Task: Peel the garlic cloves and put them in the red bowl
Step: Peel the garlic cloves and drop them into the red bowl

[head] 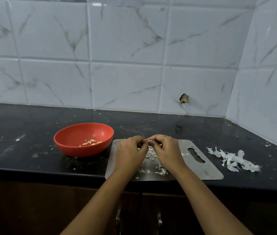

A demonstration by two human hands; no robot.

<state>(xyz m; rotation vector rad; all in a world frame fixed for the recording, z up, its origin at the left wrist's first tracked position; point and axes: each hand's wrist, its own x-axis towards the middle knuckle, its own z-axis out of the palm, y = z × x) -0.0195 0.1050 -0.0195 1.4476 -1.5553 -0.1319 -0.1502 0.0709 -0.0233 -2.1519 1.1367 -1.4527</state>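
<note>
Left hand (pixel 131 150): bare, raised just above the far edge of the board, fingers curled in tightly, tips pinching a small pale garlic clove (pixel 146 141). Most of the clove is hidden by the fingers.

Right hand (pixel 165 148): bare, knuckles up, fingers curled likewise, tips meeting those of the left hand on the same clove. How much skin the clove bears cannot be told.

Red bowl (pixel 83 150): round, shallow, smooth matt plastic, orange-red. It stands on the counter just left of the board, near the left hand.

Peeled cloves (pixel 90 142): a few, small, creamy yellow, tapered crescents, lying loose on the bowl's floor toward its right side.

Cutting board (pixel 207 170): thin flat sheet of dull grey metal, rounded corners, a wavy oblong handle slot at the right end. It lies flat at the counter's front edge, under both hands.

Skin scraps (pixel 160 171): white, papery, curled flakes strewn over the middle of the board, below and between the hands.

Skin pile (pixel 234 161): a larger heap of thin, translucent white strips on the counter, right of the board and apart from it.

Counter (pixel 32 158): black polished stone, speckled with pale crumbs and dust.

Wall tiles (pixel 125 82): large glossy white rectangles with grey marble veining; one has a small ragged dark hole (pixel 184 98) just above the counter.

Cabinet doors (pixel 49 209): dark brown, below the counter, with two metal handles (pixel 118 217).
</note>
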